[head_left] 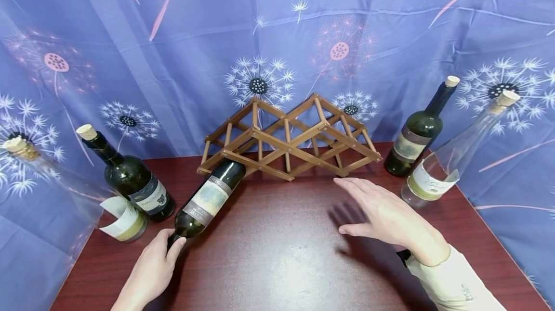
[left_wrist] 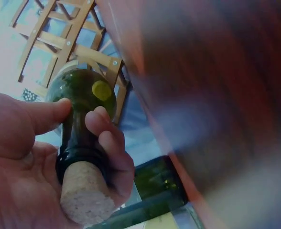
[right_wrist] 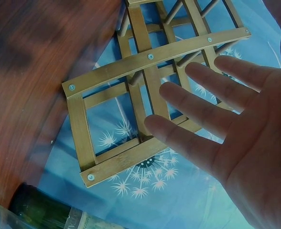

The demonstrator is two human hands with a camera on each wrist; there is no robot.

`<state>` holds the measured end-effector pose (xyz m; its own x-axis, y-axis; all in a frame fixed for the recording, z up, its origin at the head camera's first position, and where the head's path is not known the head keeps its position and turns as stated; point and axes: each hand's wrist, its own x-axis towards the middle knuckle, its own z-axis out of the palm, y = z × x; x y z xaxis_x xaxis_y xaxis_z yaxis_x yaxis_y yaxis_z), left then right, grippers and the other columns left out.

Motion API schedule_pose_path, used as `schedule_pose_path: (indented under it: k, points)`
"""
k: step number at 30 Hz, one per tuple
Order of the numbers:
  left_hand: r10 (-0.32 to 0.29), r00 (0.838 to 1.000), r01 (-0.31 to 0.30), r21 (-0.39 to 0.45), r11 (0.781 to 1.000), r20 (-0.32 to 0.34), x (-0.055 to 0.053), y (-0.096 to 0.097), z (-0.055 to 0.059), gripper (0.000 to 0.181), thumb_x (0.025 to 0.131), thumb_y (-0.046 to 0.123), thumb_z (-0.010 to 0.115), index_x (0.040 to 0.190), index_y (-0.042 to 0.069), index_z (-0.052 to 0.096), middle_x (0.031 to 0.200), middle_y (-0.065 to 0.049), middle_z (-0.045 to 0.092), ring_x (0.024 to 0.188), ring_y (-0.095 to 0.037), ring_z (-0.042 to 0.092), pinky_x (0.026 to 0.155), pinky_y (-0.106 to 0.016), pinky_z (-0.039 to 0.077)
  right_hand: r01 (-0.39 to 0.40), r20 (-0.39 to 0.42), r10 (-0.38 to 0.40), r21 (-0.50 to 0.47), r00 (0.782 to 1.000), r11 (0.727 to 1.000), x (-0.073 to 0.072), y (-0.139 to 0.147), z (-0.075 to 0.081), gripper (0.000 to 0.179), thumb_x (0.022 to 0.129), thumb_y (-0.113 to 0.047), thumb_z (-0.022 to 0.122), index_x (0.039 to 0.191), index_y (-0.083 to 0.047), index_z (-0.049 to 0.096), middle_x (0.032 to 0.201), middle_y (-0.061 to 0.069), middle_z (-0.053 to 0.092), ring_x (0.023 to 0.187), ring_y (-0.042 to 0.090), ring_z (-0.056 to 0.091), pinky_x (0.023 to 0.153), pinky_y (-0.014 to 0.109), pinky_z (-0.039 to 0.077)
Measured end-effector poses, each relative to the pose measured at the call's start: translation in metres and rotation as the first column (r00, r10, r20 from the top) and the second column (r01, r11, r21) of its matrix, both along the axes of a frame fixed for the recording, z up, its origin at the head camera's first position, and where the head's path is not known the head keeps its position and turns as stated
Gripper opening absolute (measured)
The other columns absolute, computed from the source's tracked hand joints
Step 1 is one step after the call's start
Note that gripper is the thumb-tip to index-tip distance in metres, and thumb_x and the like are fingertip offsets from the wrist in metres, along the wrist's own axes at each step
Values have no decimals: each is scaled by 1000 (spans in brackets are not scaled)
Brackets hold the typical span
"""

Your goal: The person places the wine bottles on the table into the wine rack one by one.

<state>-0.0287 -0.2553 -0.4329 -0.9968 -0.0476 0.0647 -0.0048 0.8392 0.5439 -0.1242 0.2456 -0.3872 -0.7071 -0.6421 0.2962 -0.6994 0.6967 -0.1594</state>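
Note:
My left hand (head_left: 149,268) grips the neck of a dark green wine bottle (head_left: 211,196) with a pale label. The bottle lies tilted, its base at the lower left front of a wooden lattice wine rack (head_left: 289,148); how far in the base reaches, I cannot tell. In the left wrist view, thumb and fingers wrap the neck, and the cork (left_wrist: 88,195) points toward the camera. Fingers spread and holding nothing, my right hand (head_left: 390,214) hovers before the rack's right part. The right wrist view has its palm (right_wrist: 255,138) facing the rack's slats (right_wrist: 150,56).
Left of the rack stand a dark corked bottle (head_left: 149,190) and a clear corked bottle (head_left: 125,222). On the right are another dark bottle (head_left: 412,142) and a clear one (head_left: 433,176). Behind the reddish-brown table (head_left: 277,253) hangs a blue dandelion-print curtain (head_left: 195,60).

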Motion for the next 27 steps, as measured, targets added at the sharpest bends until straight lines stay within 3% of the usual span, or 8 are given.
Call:
schedule_pose_path:
  k: [5, 9, 13, 16, 21, 23, 27]
  points:
    - [3, 995, -8, 56, 998, 96, 2, 7, 2, 38, 111, 21, 58, 132, -10, 56, 118, -23, 69, 112, -38, 68, 95, -58, 53, -1, -1, 1, 1, 1000, 1000, 1, -1, 0, 103, 79, -56, 91, 159, -9, 45, 150, 9, 57, 136, 29, 55, 108, 54, 49]
    - [6, 979, -38, 153, 987, 203, 1, 14, 3, 36, 111, 19, 57, 136, -8, 53, 102, -11, 68, 90, -22, 67, 81, -39, 55, -4, -1, 4, -2, 1000, 1000, 1, -1, 0, 102, 80, -55, 90, 159, -9, 45, 150, 8, 57, 136, 29, 55, 108, 53, 49]
    - [-3, 968, -63, 252, 966, 252, 1, 22, 3, 33, 111, 14, 57, 135, -7, 51, 89, -5, 63, 79, -16, 62, 70, -29, 51, -9, -4, 9, -1, 1000, 1000, 2, -2, 0, 102, 80, -55, 91, 159, -9, 45, 150, 8, 57, 136, 29, 56, 108, 53, 49]
    - [-18, 964, -73, 328, 942, 266, 2, 27, 3, 29, 110, 12, 57, 133, -6, 51, 84, -6, 60, 74, -16, 59, 64, -28, 49, -15, -7, 15, -1, 1000, 1000, 1, -3, 0, 102, 79, -55, 91, 158, -8, 45, 150, 9, 57, 136, 30, 56, 107, 54, 50]
    - [-49, 950, -113, 487, 866, 307, 1, 36, 5, 25, 111, 9, 54, 131, -4, 50, 81, -9, 59, 55, -15, 49, 45, -26, 42, -8, 14, 8, 15, 1000, 1000, 1, -3, -1, 102, 81, -59, 88, 159, -9, 45, 151, 10, 56, 137, 30, 55, 107, 55, 50]
    - [-58, 953, -112, 523, 845, 297, 0, 38, 5, 23, 110, 8, 55, 129, -5, 50, 82, -10, 60, 56, -15, 52, 47, -26, 44, -2, 26, 1, 22, 1000, 1000, 1, -4, -2, 102, 81, -60, 87, 159, -9, 45, 152, 10, 55, 138, 30, 54, 108, 55, 49]
    - [-76, 959, -92, 553, 828, 274, -3, 40, 1, 26, 109, 5, 57, 130, -9, 50, 89, -10, 63, 76, -17, 62, 63, -27, 53, 0, 39, -2, 27, 999, 1000, 1, -5, -2, 102, 82, -63, 85, 160, -10, 44, 154, 11, 53, 140, 30, 52, 110, 56, 48]
